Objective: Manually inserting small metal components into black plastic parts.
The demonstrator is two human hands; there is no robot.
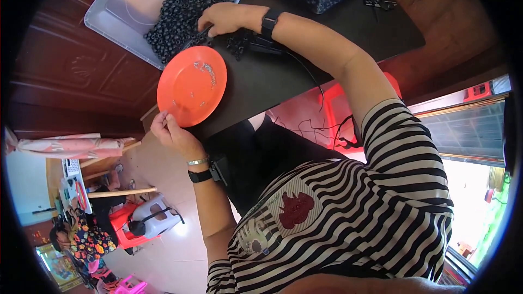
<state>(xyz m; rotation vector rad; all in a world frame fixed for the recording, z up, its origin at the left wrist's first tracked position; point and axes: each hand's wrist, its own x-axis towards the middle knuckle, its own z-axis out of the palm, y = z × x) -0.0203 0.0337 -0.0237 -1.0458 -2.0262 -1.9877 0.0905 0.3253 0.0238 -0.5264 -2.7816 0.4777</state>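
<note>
Orange plastic forms the smooth round plate [182, 84], its rim pinched by the left hand [178, 139]. Upper centre, the right hand [224, 19] curls over glossy black rings [186, 8], grip unclear.

Plate [184, 84], plain orange-red; round pieces [188, 8], black; bin [121, 42], translucent white; desk [261, 79], dark grey; shirt [403, 169], black-and-white stripes, dark-red motif [296, 210]; wristbands [271, 23], black.

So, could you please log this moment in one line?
left hand: holding orange plate; right hand: at black parts; plate: small silvery bits
</note>
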